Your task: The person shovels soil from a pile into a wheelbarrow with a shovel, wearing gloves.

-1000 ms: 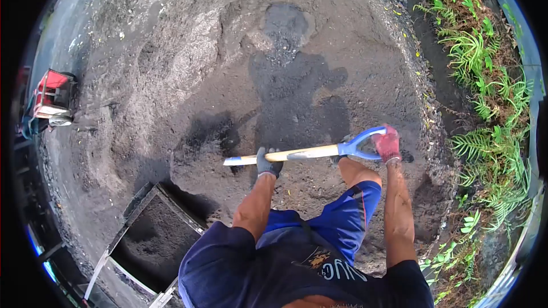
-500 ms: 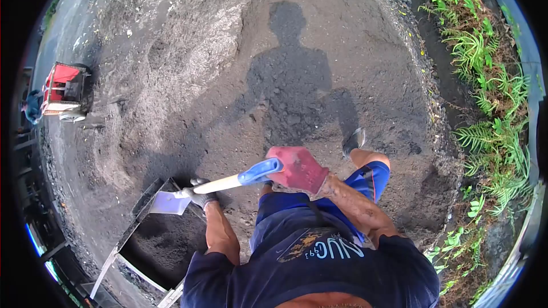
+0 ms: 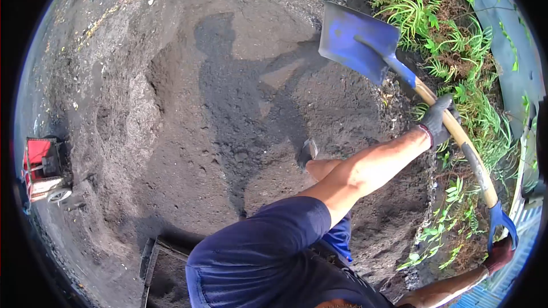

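Observation:
A shovel [image 3: 463, 140] with a blue blade [image 3: 355, 39] and a wooden shaft is held up across the right side of the view. Its blade points to the upper left, above the dark soil [image 3: 177, 165]. My left hand [image 3: 438, 121], in a grey glove, is wrapped round the shaft below the blade. At the lower right, my right hand [image 3: 500, 252], in a red glove, grips the blue D-shaped handle [image 3: 501, 223]. Part of that hand lies in shade. No load shows on the side of the blade facing me.
A framed box [image 3: 149, 268] with dark soil inside is partly hidden by my body at the lower left. A red cart [image 3: 40, 165] stands at the far left. Ferns [image 3: 456, 40] and a bluish wall panel [image 3: 508, 51] line the right side.
The shovel has swung from the box on the left up to the right, both hands moving with it. My body has turned right, and the blade now points up and away.

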The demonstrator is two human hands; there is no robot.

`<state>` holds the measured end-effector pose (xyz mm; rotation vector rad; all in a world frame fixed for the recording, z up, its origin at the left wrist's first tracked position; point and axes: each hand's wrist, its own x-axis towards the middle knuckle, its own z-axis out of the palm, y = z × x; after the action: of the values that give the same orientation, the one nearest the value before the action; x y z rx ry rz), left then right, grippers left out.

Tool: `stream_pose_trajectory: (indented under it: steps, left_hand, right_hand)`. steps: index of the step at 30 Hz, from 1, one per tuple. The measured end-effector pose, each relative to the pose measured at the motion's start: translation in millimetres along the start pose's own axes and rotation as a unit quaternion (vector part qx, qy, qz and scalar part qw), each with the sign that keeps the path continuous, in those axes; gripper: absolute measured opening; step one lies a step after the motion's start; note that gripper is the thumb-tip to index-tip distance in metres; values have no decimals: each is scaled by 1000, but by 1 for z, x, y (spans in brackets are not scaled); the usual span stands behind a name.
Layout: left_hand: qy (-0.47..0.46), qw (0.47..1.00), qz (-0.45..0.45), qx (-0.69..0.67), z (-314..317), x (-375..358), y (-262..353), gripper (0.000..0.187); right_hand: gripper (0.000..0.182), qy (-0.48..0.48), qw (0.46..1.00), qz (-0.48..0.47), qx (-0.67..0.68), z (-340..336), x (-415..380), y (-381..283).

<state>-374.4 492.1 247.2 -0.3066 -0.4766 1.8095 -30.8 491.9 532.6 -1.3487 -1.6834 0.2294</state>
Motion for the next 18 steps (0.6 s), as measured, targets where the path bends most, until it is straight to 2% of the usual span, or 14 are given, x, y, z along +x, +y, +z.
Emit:
stream_pose_trajectory:
  steps: [1, 3, 4, 5, 6, 7, 8, 9, 10, 12, 13, 16, 18]
  left_hand:
    - [1, 1000, -12, -19, 10, 30, -18, 23]
    - [20, 998, -6, -53, 9, 76, -18, 21]
    - [37, 997, 12, -67, 4, 98, -3, 20]
    - [65, 995, 49, -50, -7, 107, 40, 18]
    - [83, 990, 86, -69, -23, 106, 101, 18]
    - [65, 987, 141, -49, -53, 107, 171, 17]
    - [103, 981, 159, -53, -91, 108, 246, 17]
    - [101, 975, 197, 7, -101, 77, 292, 17]
    - [118, 961, 249, 20, -142, 89, 331, 17]
    - [74, 966, 246, 34, -179, 87, 347, 15]
    - [78, 966, 245, 32, -187, 85, 340, 15]
    - [107, 954, 271, 66, -199, 65, 321, 14]
    - [165, 945, 273, 75, -200, 51, 308, 14]
  right_hand:
    - [27, 28, 998, 15, -61, -12, 30, -9]
    - [31, -35, 999, 9, -27, 10, 98, 5]
    - [28, -71, 988, -76, -112, 44, 120, 7]
    - [26, -115, 914, -257, -294, 110, 131, 12]
    - [25, -127, 784, -432, -428, 183, 129, 12]
    - [24, -160, 765, -448, -434, 258, 112, 9]
    - [18, -234, 866, -318, -308, 322, 73, 12]
    - [14, -270, 945, -156, -94, 386, 33, 15]
    - [13, -239, 968, -21, 78, 450, -6, 17]
    - [14, -262, 962, -61, 48, 463, -34, 46]
    - [14, -264, 962, -39, 62, 462, -39, 69]
    - [13, -272, 954, 8, 125, 458, -52, 122]
    - [11, -281, 947, 56, 147, 448, -63, 146]
